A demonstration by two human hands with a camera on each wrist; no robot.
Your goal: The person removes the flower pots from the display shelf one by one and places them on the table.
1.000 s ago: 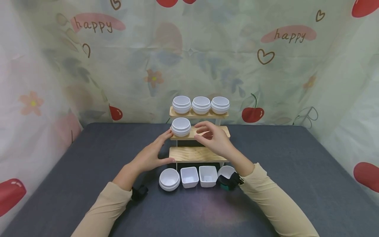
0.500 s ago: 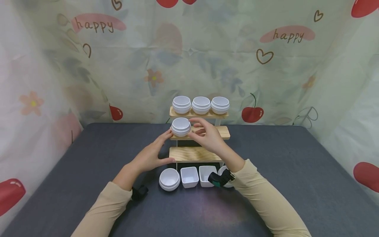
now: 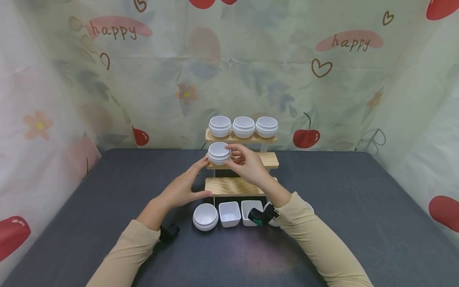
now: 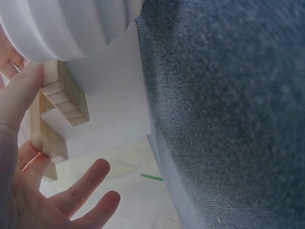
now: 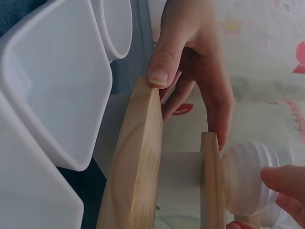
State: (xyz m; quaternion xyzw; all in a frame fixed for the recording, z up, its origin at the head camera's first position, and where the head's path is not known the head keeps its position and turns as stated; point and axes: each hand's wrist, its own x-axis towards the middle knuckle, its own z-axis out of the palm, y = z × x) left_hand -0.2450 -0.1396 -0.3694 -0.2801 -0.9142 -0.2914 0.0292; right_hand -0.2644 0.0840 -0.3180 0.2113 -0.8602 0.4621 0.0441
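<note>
The right hand (image 3: 247, 165) has its fingers curled round the small round white ribbed bowl (image 3: 219, 153). That bowl sits at the left end of the middle step of the little wooden three-step shelf (image 3: 238, 186). The left hand (image 3: 186, 185) is open: its fingertips touch the left end of the middle step and its thumb rests on the left end of the bottom step.

The bowl is close to the step's left edge, so I think a small push could tip it off onto the dark grey table (image 3: 358, 207). The shelf looks light, and a bump could shake the three round white bowls (image 3: 244, 126) on the top step.

All the bowls whose insides show look empty. In front of the shelf stand one more round white bowl (image 3: 205, 217) and two square white cups (image 3: 229, 214), also empty. Another white dish (image 3: 274, 208) is partly hidden behind the right wrist.
</note>
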